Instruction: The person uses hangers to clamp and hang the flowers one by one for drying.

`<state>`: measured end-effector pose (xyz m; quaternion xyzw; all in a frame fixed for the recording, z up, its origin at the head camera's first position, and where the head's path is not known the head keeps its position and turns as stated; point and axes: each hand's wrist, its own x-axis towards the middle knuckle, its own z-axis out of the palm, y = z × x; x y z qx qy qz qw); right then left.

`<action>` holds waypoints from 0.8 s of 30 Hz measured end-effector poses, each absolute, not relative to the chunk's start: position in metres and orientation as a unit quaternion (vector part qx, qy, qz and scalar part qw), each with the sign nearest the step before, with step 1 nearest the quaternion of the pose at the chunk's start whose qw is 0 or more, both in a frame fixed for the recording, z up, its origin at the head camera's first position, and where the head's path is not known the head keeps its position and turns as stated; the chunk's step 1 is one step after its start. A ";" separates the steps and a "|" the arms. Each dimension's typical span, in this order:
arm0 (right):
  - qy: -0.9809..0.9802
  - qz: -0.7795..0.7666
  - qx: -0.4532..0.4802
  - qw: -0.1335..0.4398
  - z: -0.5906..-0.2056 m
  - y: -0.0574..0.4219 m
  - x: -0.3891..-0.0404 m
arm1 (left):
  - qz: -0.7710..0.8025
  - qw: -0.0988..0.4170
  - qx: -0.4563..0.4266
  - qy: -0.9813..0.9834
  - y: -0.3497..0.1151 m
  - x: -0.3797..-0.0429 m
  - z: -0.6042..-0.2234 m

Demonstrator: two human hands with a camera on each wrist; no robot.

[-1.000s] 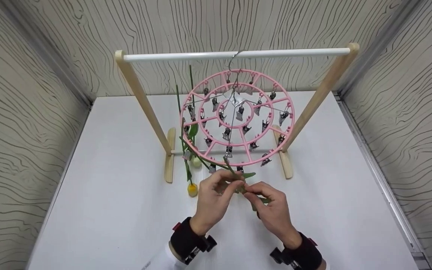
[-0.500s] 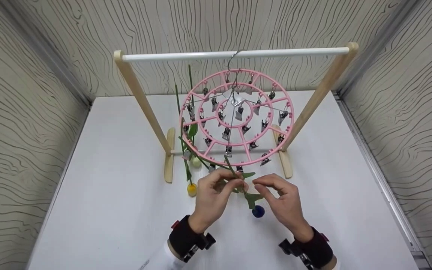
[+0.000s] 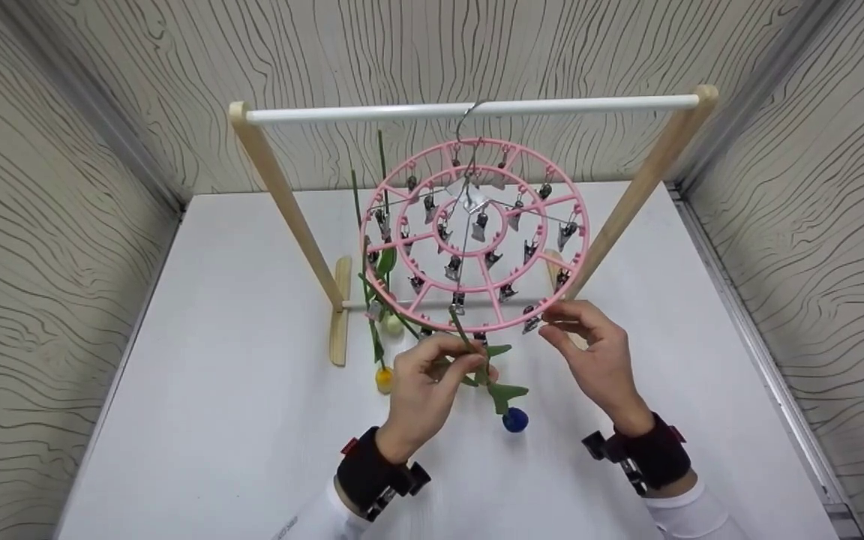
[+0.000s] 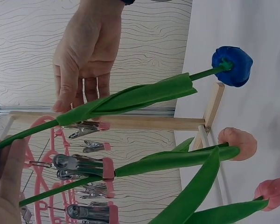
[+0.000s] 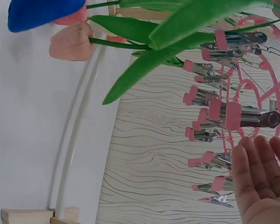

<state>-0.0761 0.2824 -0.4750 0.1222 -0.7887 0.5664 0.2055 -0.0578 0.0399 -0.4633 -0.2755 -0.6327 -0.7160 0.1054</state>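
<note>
My left hand (image 3: 426, 386) pinches the green stem of a blue tulip (image 3: 514, 420) below the front rim of a pink round clip hanger (image 3: 498, 324). In the left wrist view the tulip's leaf (image 4: 140, 95) lies along the stem, with the blue bloom (image 4: 235, 65) at the far end. My right hand (image 3: 598, 352) has its fingertips right at a metal clip (image 3: 531, 321) on the hanger's right front rim; in the right wrist view its fingers (image 5: 259, 168) are fairly straight beside a pink-tipped clip (image 5: 252, 116). A peach tulip (image 4: 240, 143) hangs in a clip (image 4: 84, 165).
The hanger hooks over the white bar (image 3: 394, 112) of a wooden stand (image 3: 289, 214). Several other clips dangle from its rings. A yellow tulip (image 3: 384, 379) and a white tulip (image 3: 393, 324) hang head-down at the left. A pink tulip (image 4: 273, 193) shows in the left wrist view.
My right hand has left the blue tulip and moved up and right to the clip at the hanger's right front. The blue bloom has come into sight; my left hand stays on the stem.
</note>
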 end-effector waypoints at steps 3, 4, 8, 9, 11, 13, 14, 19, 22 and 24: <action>-0.796 0.567 0.125 0.170 -0.473 0.286 -0.085 | -0.717 0.102 -0.274 -0.633 0.040 -0.058 -0.463; -0.797 0.569 0.129 0.158 -0.472 0.287 -0.087 | -0.716 0.103 -0.275 -0.633 0.040 -0.058 -0.463; -0.798 0.577 0.145 0.102 -0.469 0.292 -0.095 | -0.713 0.107 -0.270 -0.638 0.040 -0.059 -0.462; -0.799 0.576 0.149 0.088 -0.468 0.293 -0.096 | -0.712 0.108 -0.269 -0.640 0.040 -0.059 -0.462; -0.801 0.575 0.155 0.063 -0.467 0.295 -0.098 | -0.708 0.110 -0.266 -0.645 0.041 -0.060 -0.461; -0.804 0.571 0.159 0.044 -0.466 0.296 -0.100 | -0.706 0.113 -0.267 -0.646 0.041 -0.060 -0.461; -0.807 0.567 0.159 0.038 -0.465 0.296 -0.100 | -0.705 0.114 -0.268 -0.647 0.041 -0.060 -0.461; -0.803 0.574 0.161 0.016 -0.464 0.296 -0.100 | -0.706 0.115 -0.282 -0.640 0.041 -0.061 -0.462; -0.793 0.587 0.164 0.014 -0.464 0.294 -0.098 | -0.706 0.115 -0.286 -0.637 0.041 -0.062 -0.462; -0.790 0.591 0.164 0.018 -0.465 0.292 -0.096 | -0.705 0.114 -0.285 -0.639 0.041 -0.062 -0.462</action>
